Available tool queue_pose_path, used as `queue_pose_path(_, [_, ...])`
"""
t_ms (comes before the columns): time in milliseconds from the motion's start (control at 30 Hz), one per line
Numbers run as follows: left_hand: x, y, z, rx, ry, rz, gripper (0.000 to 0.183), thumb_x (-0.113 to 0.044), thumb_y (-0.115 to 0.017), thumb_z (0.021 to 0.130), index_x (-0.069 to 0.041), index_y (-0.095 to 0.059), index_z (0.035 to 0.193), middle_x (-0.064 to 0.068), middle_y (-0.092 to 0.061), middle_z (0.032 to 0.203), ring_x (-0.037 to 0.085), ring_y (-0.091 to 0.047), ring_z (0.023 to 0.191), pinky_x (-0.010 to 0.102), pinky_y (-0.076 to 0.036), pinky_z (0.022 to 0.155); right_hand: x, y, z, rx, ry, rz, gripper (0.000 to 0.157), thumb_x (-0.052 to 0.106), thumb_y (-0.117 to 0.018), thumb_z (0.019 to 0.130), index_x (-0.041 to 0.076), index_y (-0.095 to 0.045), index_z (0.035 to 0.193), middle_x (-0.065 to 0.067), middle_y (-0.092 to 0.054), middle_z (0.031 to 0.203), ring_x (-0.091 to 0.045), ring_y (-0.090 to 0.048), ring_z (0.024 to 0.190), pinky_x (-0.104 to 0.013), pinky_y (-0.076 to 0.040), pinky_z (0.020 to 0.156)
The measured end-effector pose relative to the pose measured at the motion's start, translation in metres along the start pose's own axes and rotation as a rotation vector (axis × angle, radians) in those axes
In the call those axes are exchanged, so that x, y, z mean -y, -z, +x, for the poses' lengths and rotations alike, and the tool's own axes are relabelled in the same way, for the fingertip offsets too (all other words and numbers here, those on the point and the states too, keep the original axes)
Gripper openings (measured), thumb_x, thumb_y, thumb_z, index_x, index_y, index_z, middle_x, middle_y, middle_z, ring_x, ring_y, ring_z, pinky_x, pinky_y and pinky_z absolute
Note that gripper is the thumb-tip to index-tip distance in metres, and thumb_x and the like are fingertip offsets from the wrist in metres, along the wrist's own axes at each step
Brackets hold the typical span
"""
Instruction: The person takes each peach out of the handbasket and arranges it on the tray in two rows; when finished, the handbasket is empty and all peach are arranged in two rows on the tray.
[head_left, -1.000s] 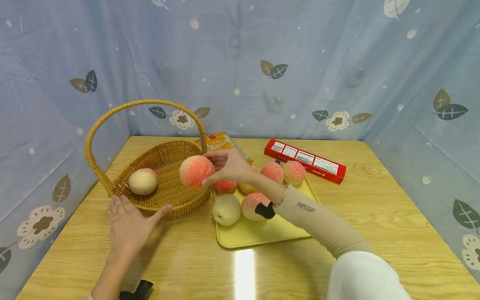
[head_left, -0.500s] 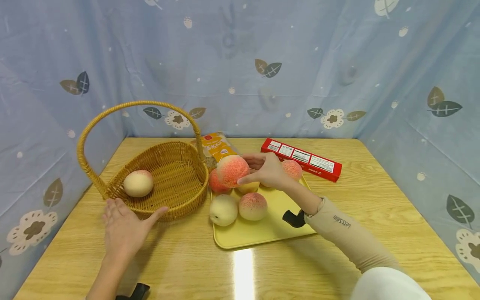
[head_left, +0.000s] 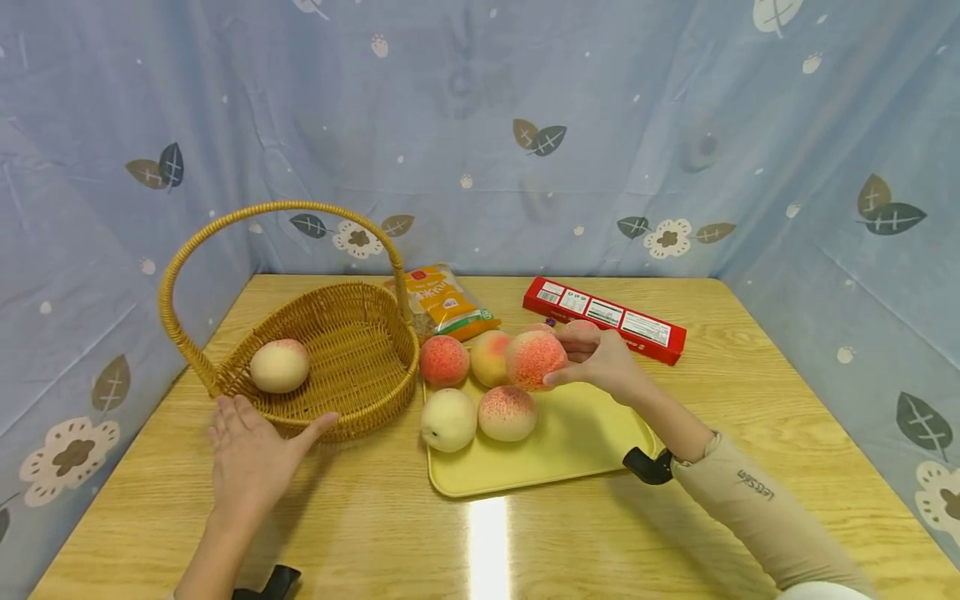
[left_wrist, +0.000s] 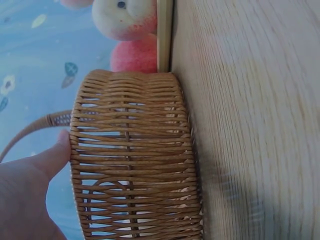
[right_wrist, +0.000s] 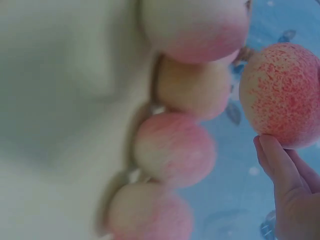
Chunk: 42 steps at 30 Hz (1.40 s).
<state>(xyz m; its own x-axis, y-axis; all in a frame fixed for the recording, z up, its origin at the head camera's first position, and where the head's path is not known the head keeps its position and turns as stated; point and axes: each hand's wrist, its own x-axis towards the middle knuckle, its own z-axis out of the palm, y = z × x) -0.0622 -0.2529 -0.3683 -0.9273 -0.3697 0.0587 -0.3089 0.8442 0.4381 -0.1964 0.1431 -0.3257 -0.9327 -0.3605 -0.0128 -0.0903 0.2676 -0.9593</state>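
Note:
My right hand (head_left: 581, 360) grips a pink speckled peach (head_left: 535, 359) just above the far side of the yellow tray (head_left: 570, 446). The right wrist view shows that peach (right_wrist: 282, 95) pinched by my fingertips (right_wrist: 280, 170), with other peaches (right_wrist: 175, 150) in a row on the tray (right_wrist: 60, 125). Several peaches (head_left: 507, 412) lie on the tray's left part. My left hand (head_left: 251, 454) lies flat and open on the table, its thumb touching the front wall of the wicker basket (head_left: 375, 400). One pale peach (head_left: 279, 366) sits inside the basket. In the left wrist view my thumb (left_wrist: 50, 160) lies against the basket wall (left_wrist: 130, 160).
A red carton (head_left: 603, 320) lies behind the tray, at the back right. An orange snack packet (head_left: 442, 304) lies between basket and carton. The basket's tall handle (head_left: 277, 208) arches over it. Blue patterned cloth walls (head_left: 480, 125) close off the wooden table (head_left: 750, 400).
My right hand carried the pink peach to the right, from beside the basket rim to above the tray. The left hand stayed against the basket.

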Motion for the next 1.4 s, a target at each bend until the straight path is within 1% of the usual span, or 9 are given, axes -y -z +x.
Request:
queue_pose_path(167, [0.000, 0.000, 0.000, 0.006, 0.002, -0.003, 0.130, -0.076, -0.050, 0.083, 0.030, 0.002, 0.137, 0.050, 0.010, 0.141, 0.063, 0.002, 0.134, 0.065, -0.003, 0.111, -0.016, 0.013, -0.010, 0.011, -0.053, -0.045, 0.068, 0.002, -0.084, 0.073, -0.014, -0.053, 0.131, -0.028, -0.059, 0.126, -0.033, -0.062, 0.113, -0.031, -0.055, 0.084])
queue_pose_path(367, [0.000, 0.000, 0.000, -0.005, -0.001, 0.000, 0.130, -0.076, -0.050, 0.083, 0.031, 0.001, 0.137, 0.050, 0.009, 0.141, 0.063, 0.001, 0.134, 0.066, -0.005, 0.110, -0.030, 0.020, -0.016, -0.006, -0.072, -0.107, 0.065, 0.008, -0.084, 0.073, -0.012, -0.056, 0.129, -0.026, -0.063, 0.122, -0.031, -0.065, 0.108, -0.028, -0.056, 0.082])
queue_pose_path(500, [0.000, 0.000, 0.000, -0.008, -0.001, -0.001, 0.129, -0.075, -0.051, 0.083, 0.031, 0.000, 0.137, 0.050, 0.009, 0.141, 0.064, 0.000, 0.134, 0.066, -0.005, 0.110, -0.036, 0.021, -0.017, -0.008, -0.087, -0.152, 0.064, 0.009, -0.085, 0.072, -0.012, -0.058, 0.126, -0.024, -0.065, 0.118, -0.030, -0.065, 0.106, -0.027, -0.055, 0.081])
queue_pose_path(667, [0.000, 0.000, 0.001, -0.005, -0.003, -0.004, 0.129, -0.075, -0.051, 0.083, 0.031, 0.000, 0.136, 0.051, 0.009, 0.141, 0.063, 0.001, 0.134, 0.066, -0.004, 0.110, -0.039, 0.018, -0.016, -0.013, -0.096, -0.206, 0.064, 0.010, -0.087, 0.068, -0.012, -0.060, 0.123, -0.022, -0.068, 0.113, -0.031, -0.066, 0.103, -0.031, -0.056, 0.082])
queue_pose_path(800, [0.000, 0.000, 0.001, -0.011, -0.010, 0.001, 0.129, -0.075, -0.052, 0.083, 0.032, -0.001, 0.136, 0.051, 0.008, 0.141, 0.064, 0.000, 0.134, 0.066, -0.005, 0.110, -0.039, 0.016, -0.014, -0.024, -0.099, -0.319, 0.065, 0.016, -0.089, 0.067, -0.011, -0.062, 0.120, -0.021, -0.069, 0.110, -0.032, -0.067, 0.102, -0.036, -0.056, 0.083])
queue_pose_path(933, [0.000, -0.001, 0.001, -0.020, -0.017, 0.006, 0.129, -0.075, -0.052, 0.084, 0.032, -0.001, 0.136, 0.051, 0.008, 0.141, 0.064, -0.001, 0.133, 0.067, -0.006, 0.110, -0.040, 0.014, -0.013, -0.033, -0.079, -0.453, 0.062, 0.019, -0.091, 0.064, -0.008, -0.067, 0.114, -0.019, -0.071, 0.105, -0.031, -0.068, 0.098, -0.039, -0.056, 0.082])
queue_pose_path(1167, [0.000, -0.001, 0.000, -0.030, -0.021, 0.013, 0.129, -0.075, -0.051, 0.083, 0.032, -0.002, 0.136, 0.051, 0.006, 0.141, 0.064, -0.002, 0.134, 0.067, -0.007, 0.110, -0.037, 0.008, -0.014, 0.007, 0.004, -0.677, 0.059, 0.026, -0.091, 0.064, -0.005, -0.070, 0.109, -0.015, -0.073, 0.099, -0.030, -0.068, 0.093, -0.042, -0.054, 0.080])
queue_pose_path(1300, [0.000, -0.001, 0.001, -0.021, -0.012, 0.010, 0.129, -0.076, -0.051, 0.083, 0.031, -0.001, 0.136, 0.051, 0.007, 0.141, 0.063, -0.001, 0.134, 0.066, -0.006, 0.110, -0.033, 0.006, -0.013, 0.048, 0.044, -0.737, 0.063, 0.026, -0.090, 0.064, -0.006, -0.068, 0.113, -0.016, -0.072, 0.102, -0.032, -0.067, 0.095, -0.045, -0.054, 0.081])
queue_pose_path(1400, [0.000, -0.001, 0.001, -0.016, -0.004, 0.009, 0.130, -0.076, -0.050, 0.083, 0.031, -0.001, 0.137, 0.051, 0.008, 0.142, 0.063, 0.000, 0.134, 0.066, -0.005, 0.110, -0.032, 0.006, -0.012, 0.076, 0.043, -0.736, 0.067, 0.026, -0.090, 0.065, -0.006, -0.065, 0.118, -0.018, -0.070, 0.107, -0.034, -0.066, 0.099, -0.046, -0.054, 0.083])
